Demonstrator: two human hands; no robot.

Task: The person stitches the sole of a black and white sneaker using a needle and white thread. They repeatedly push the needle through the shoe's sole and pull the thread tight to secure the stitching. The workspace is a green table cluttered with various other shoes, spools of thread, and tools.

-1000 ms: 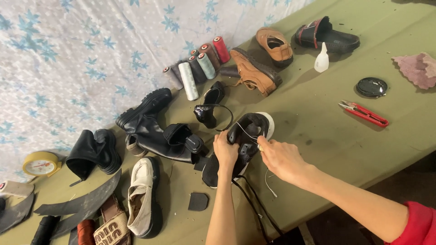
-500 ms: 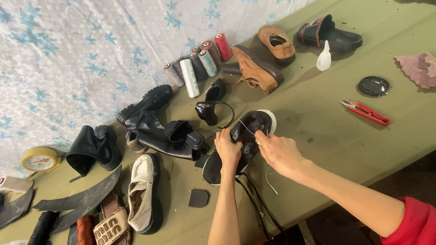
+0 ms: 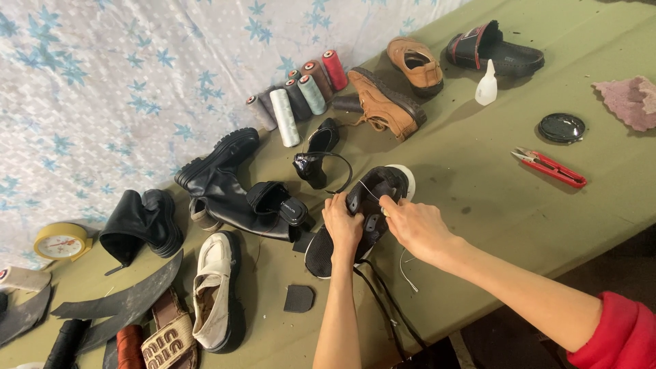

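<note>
The black sneaker (image 3: 365, 212) lies on the olive table (image 3: 492, 205), near its front edge – left hand (image 3: 343, 229) fingers curled, gripping its soft upper. Right hand (image 3: 413, 225) pinches a thin pale thread (image 3: 369, 191) at the collar; the shoe looks light and pliable, best held by its stiffer sole

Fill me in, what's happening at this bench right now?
A person is working on a black sneaker lying on the green table. The left hand grips its upper, while the right hand pinches at the same spot, where a thin pale thread runs out. Black laces hang off the table edge. Around it lie black boots, brown shoes, thread spools and red snips, untouched.
</note>
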